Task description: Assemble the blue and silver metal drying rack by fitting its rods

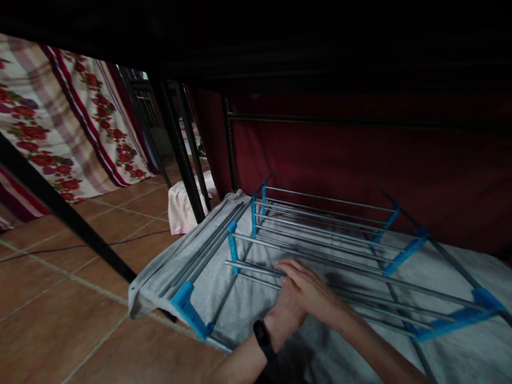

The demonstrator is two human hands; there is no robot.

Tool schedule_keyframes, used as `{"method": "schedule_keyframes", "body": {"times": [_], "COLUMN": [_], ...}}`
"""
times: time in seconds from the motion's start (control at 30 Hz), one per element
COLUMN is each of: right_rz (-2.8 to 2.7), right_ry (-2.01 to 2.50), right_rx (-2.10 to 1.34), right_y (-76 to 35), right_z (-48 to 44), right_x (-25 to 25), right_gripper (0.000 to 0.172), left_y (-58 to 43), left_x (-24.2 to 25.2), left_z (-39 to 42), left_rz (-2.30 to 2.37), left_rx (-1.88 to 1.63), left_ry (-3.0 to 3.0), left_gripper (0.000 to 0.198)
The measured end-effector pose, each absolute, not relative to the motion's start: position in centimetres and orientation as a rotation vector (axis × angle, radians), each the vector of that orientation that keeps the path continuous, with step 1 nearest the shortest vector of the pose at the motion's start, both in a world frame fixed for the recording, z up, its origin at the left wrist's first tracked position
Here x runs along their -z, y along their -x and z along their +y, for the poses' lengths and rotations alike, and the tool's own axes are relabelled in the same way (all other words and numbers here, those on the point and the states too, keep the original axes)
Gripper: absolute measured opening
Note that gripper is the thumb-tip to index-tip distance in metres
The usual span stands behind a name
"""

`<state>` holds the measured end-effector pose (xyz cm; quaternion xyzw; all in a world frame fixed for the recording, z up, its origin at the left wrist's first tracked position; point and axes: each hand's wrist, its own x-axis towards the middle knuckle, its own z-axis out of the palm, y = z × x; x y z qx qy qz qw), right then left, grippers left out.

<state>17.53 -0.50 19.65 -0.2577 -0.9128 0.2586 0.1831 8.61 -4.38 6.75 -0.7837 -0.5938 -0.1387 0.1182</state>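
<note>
A folding drying rack (320, 256) with thin metal rods and blue plastic brackets lies on a grey cloth. My right hand (306, 285) is closed over a metal rod (250, 266) near the rack's left side, and the rod's free end sticks out to the left of it. Just below, my left hand (288, 306), with a black band on its wrist, is crossed partly under the right one. Its fingers are hidden, so its grip does not show. To the left, several parallel rods (212, 248) run down to a blue bracket (188, 306).
The grey cloth (150, 285) covers a low surface beneath a dark metal frame (172, 133). Dark red fabric (340, 160) hangs behind the rack. On the left are a tiled floor (52, 309), a black cable (60, 248), a flowered curtain (64, 122) and a pale towel (182, 208).
</note>
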Motion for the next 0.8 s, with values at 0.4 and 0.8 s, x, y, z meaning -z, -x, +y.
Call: {"method": "schedule_keyframes", "body": {"times": [0.4, 0.8], "right_rz": [-2.976, -3.016], "right_ry": [0.639, 0.791], "right_rx": [-0.516, -0.402], "right_y": [-3.5, -1.6], "right_z": [0.0, -0.2], "right_x": [-19.9, -19.8], "right_gripper": [0.031, 0.041], "left_y": [-8.5, -7.1], "left_x": [-11.9, -9.2], "left_z": [-4.0, -8.0], "left_rz": [-1.633, -1.552], "left_rx": [0.388, 0.805], "left_ry": [2.34, 2.252], "left_gripper": [0.04, 0.044]}}
